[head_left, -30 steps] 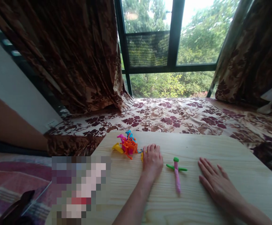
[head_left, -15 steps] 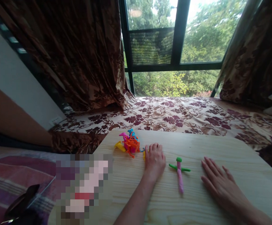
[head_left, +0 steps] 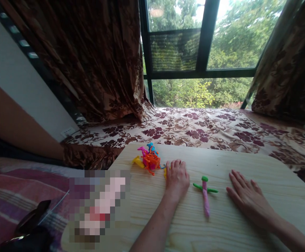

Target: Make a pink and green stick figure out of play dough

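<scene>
My left hand point(head_left: 177, 180) rests palm down on the wooden table point(head_left: 168, 227), fingers lightly bent and a little apart. A small yellow piece point(head_left: 165, 172) shows at its left edge, partly hidden by the hand; I cannot make out whether they touch. Between my hands lies a cross-shaped clay figure point(head_left: 206, 197), with a pink stem, a green crossbar and a green knob at the far end. To its right my right hand point(head_left: 249, 197) lies flat on the tabletop, fingers stretched out, holding nothing.
A heap of small plastic toy figures point(head_left: 151, 161), orange, pink, blue and yellow, sits near the table's far left corner. A pixelated patch point(head_left: 99, 206) hides the left side of the table. Beyond lies a floral-covered window seat point(head_left: 199, 131). A striped cloth point(head_left: 15, 196) is at the left.
The whole view has shifted, so things appear slightly further right. Both hands and the clay figure keep nearly the same places on the table.
</scene>
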The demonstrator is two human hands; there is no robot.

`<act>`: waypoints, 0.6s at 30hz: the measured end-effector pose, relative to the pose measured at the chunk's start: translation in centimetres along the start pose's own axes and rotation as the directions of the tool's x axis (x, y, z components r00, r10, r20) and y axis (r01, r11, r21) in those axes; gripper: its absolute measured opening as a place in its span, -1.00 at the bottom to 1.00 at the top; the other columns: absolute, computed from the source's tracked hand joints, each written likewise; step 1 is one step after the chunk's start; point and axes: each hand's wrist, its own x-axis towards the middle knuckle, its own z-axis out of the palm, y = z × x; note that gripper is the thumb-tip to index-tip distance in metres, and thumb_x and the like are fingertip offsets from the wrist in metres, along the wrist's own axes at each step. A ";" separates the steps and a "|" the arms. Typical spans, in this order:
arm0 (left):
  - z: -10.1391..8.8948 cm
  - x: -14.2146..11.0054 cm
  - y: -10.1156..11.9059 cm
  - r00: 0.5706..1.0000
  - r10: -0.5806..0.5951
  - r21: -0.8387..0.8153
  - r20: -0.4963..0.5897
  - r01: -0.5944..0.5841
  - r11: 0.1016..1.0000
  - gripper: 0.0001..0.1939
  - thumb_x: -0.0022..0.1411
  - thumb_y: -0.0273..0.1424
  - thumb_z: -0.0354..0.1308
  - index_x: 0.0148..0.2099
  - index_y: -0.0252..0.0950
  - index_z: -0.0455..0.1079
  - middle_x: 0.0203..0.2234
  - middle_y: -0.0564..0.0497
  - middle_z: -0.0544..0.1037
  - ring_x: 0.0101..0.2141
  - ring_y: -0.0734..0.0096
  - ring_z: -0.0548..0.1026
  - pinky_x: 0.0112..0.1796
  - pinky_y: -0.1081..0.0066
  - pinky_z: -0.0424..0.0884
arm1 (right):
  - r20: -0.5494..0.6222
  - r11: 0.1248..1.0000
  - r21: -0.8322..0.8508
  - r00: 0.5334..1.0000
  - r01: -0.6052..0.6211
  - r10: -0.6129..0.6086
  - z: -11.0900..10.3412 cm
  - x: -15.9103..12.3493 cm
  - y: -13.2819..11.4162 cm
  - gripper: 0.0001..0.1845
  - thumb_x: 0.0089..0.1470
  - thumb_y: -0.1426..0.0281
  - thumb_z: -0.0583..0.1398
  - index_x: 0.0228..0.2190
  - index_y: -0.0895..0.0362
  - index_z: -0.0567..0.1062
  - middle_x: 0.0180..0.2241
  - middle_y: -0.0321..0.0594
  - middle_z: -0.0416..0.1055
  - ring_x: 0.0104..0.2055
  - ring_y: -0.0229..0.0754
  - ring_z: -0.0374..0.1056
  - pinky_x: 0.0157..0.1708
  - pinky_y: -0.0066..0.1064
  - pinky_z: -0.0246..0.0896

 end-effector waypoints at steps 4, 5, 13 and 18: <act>0.1 0.0 0.0 1.000 -0.001 -0.003 0.003 0.001 1.000 -0.70 0.17 -0.40 -0.10 -0.03 -0.15 0.21 -0.08 -0.02 0.30 -0.02 0.26 0.18 0.10 0.13 -0.13 | -0.031 0.972 0.043 0.973 0.229 -0.228 -1.1 -6.3 -2.2 -0.30 0.08 0.09 -0.08 0.18 0.04 -0.17 0.20 -0.22 -0.17 0.21 -0.02 -0.18 0.09 0.01 -0.19; 0.2 0.0 0.0 1.000 0.000 -0.003 0.003 0.000 1.000 -0.70 0.17 -0.40 -0.11 -0.03 -0.15 0.21 -0.07 -0.03 0.30 -0.02 0.26 0.18 0.10 0.12 -0.13 | -0.030 0.968 0.054 0.970 0.244 -0.243 -1.2 -6.8 -2.4 -0.30 0.08 0.09 -0.07 0.18 0.03 -0.18 0.20 -0.23 -0.16 0.21 -0.02 -0.17 0.09 0.01 -0.18; 0.1 0.1 0.1 1.000 0.001 -0.003 -0.010 -0.001 1.000 -0.71 0.16 -0.40 -0.08 -0.04 -0.17 0.22 -0.10 -0.03 0.31 -0.04 0.25 0.19 0.10 0.10 -0.14 | 0.020 0.996 0.019 0.996 -0.084 0.084 0.6 1.8 0.3 -0.33 0.13 0.11 -0.22 0.15 0.26 -0.02 0.20 -0.09 -0.19 0.22 -0.01 -0.26 0.10 0.04 -0.27; 0.2 0.1 0.0 1.000 -0.002 -0.004 -0.020 0.002 1.000 -0.71 0.16 -0.40 -0.08 -0.04 -0.17 0.22 -0.10 -0.03 0.31 -0.04 0.24 0.19 0.10 0.10 -0.14 | -0.046 0.987 0.012 0.986 0.159 -0.158 -0.3 -4.5 -1.8 -0.29 0.09 0.07 -0.11 0.18 0.13 -0.12 0.21 -0.19 -0.20 0.22 -0.02 -0.25 0.11 0.01 -0.25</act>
